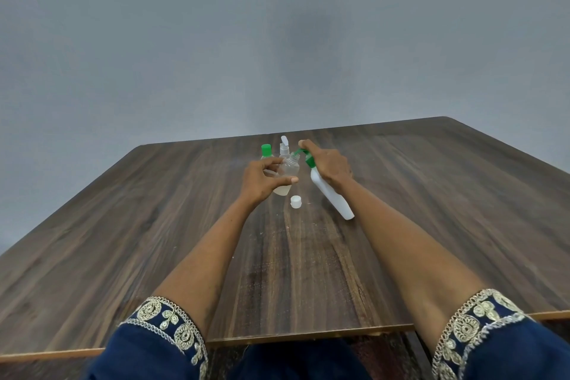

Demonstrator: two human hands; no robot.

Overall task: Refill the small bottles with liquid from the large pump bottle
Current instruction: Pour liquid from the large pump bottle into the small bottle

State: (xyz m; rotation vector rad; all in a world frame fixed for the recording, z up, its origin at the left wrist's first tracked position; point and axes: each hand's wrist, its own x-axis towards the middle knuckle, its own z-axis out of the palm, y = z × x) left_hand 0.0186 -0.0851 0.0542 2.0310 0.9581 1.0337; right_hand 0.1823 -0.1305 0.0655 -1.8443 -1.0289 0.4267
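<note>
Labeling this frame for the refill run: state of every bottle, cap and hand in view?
large pump bottle: tilted, off the table, green nozzle aimed at the clear bottle's mouth
clear small bottle: uncapped, upright, a little pale liquid at the bottom
white cap: off, lying on the table
green-capped bottle: capped, upright
spray bottle: upright, behind
left hand: holds the clear bottle
right hand: grips the pump bottle, finger on pump

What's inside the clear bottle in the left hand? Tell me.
A shallow layer of pale liquid sits at the bottom of the clear bottle; above that it looks empty. The left hand covers part of its side.
</note>
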